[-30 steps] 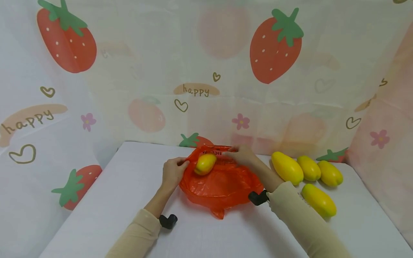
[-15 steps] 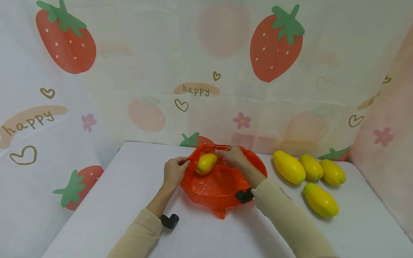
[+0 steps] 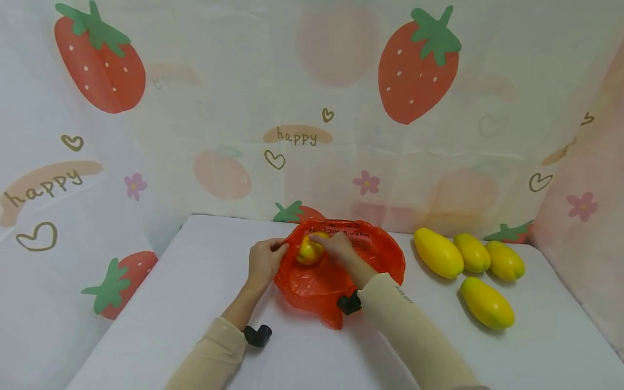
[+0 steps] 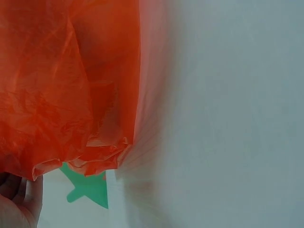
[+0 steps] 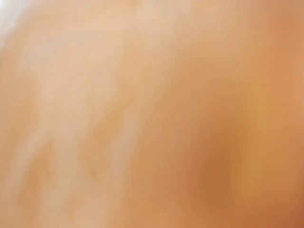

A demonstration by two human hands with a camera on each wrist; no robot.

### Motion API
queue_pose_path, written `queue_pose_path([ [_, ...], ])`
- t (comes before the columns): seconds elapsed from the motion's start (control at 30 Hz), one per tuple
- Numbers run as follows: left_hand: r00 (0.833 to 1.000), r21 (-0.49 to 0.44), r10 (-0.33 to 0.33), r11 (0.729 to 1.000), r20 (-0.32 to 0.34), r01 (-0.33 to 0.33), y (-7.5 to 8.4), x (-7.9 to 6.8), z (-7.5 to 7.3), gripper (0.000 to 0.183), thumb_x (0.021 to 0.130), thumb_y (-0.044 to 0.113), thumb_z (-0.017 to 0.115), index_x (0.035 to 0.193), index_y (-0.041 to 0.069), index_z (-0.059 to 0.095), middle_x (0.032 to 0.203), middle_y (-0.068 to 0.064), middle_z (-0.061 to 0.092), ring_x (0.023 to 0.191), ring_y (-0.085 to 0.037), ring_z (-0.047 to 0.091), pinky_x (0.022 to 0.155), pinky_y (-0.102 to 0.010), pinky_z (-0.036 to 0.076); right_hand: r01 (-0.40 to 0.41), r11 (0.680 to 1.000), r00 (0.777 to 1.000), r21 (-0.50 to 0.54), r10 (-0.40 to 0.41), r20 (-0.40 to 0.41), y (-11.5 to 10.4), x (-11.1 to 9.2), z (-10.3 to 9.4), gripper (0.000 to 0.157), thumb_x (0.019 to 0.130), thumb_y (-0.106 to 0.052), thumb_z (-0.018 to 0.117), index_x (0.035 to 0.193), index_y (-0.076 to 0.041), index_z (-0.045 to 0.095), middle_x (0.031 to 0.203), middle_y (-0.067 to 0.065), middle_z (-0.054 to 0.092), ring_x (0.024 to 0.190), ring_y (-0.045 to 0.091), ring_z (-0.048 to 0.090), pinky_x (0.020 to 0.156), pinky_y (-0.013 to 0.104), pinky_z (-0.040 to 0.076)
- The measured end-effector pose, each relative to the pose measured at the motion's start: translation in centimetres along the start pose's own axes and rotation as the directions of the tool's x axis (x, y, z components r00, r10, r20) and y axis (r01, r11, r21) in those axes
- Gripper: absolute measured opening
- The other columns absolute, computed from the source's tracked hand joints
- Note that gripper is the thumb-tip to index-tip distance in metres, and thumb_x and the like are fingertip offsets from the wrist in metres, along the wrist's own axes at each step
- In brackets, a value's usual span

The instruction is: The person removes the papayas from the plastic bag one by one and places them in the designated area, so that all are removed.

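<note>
In the head view a red plastic bag [image 3: 312,300] lies with its mouth spread wide. My left hand [image 3: 263,262] pinches the left rim of the bag, and the left wrist view shows those fingertips at the edge of the red plastic [image 4: 71,95]. Inside the bag, near its left rim, is a yellow mango [image 3: 308,252] with a greenish end. My right hand [image 3: 341,250] reaches over the bag and grips this mango from the right, covering its upper right part. The right wrist view is only a close blur.
Right of the bag, several yellow mangoes rest on the white table [image 3: 292,363]: a large one [image 3: 439,253], two smaller ones beside it, and another large one [image 3: 487,303] nearer the front. A strawberry-patterned curtain [image 3: 312,108] closes off the back and sides.
My right hand has moved left from the bag's back right rim down to the mango and now holds it. The left hand has stayed on the rim.
</note>
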State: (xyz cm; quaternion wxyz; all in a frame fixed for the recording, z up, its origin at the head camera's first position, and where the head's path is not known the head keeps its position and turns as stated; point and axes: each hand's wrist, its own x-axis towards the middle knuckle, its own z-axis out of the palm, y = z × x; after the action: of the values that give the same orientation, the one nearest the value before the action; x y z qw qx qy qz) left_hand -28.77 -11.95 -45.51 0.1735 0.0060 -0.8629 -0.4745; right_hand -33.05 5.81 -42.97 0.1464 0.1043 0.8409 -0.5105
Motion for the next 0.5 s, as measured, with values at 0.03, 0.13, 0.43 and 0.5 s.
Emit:
queue_pose_path([
  [0.03, 1.0, -0.001, -0.003, 1.0, 0.001, 0.003, 0.0, 0.0, 0.0, 0.019, 0.091, 0.014, 0.067, 0.102, 0.0, 0.075, 0.096, -0.016, 0.075, 0.087, -0.027, 0.069, 0.078, -0.038, 0.06, -0.013, 1.0, 1.0, 0.011, 0.013, -0.009, 0.0, 0.0, 0.3, 0.076, 0.086, -0.051, 0.068, 0.132, 0.004, 0.043, 0.104, 0.012, 0.051, 0.086, 0.023, 0.05, 0.074, 0.028, 0.049],
  [0.13, 1.0, 0.009, 0.003, 1.0, 0.003, -0.003, 0.0, 0.0, 0.1, 0.019, 0.091, 0.014, 0.067, 0.102, 0.0, 0.075, 0.095, -0.016, 0.075, 0.086, -0.027, 0.069, 0.078, -0.038, 0.06, -0.04, 0.998, 0.999, 0.045, 0.042, -0.032, 0.1, 0.1, 1.1, 0.08, 0.085, -0.053, 0.068, 0.135, 0.002, 0.04, 0.117, 0.016, 0.052, 0.099, 0.028, 0.052, 0.088, 0.036, 0.052],
  [0.43, 1.0, 0.014, -0.007, 1.0, 0.004, 0.007, -0.1, 0.0, 0.1, 0.02, 0.092, 0.015, 0.067, 0.103, 0.0, 0.075, 0.096, -0.016, 0.075, 0.087, -0.027, 0.068, 0.079, -0.038, 0.06, -0.089, 0.983, 0.991, 0.161, 0.104, -0.084, 0.1, 0.5, 2.7, 0.072, 0.087, -0.043, 0.07, 0.134, 0.001, 0.04, 0.122, 0.018, 0.053, 0.105, 0.03, 0.054, 0.098, 0.042, 0.053],
  [0.5, 1.0, 0.021, -0.003, 1.0, -0.001, 0.003, -0.1, 0.0, 0.1, 0.02, 0.091, 0.015, 0.067, 0.103, 0.0, 0.075, 0.096, -0.016, 0.075, 0.087, -0.026, 0.068, 0.078, -0.038, 0.06, -0.091, 0.978, 0.991, 0.188, 0.108, -0.083, 0.0, 0.6, 2.7, 0.07, 0.087, -0.041, 0.071, 0.134, 0.001, 0.039, 0.122, 0.017, 0.053, 0.105, 0.03, 0.055, 0.098, 0.042, 0.053],
])
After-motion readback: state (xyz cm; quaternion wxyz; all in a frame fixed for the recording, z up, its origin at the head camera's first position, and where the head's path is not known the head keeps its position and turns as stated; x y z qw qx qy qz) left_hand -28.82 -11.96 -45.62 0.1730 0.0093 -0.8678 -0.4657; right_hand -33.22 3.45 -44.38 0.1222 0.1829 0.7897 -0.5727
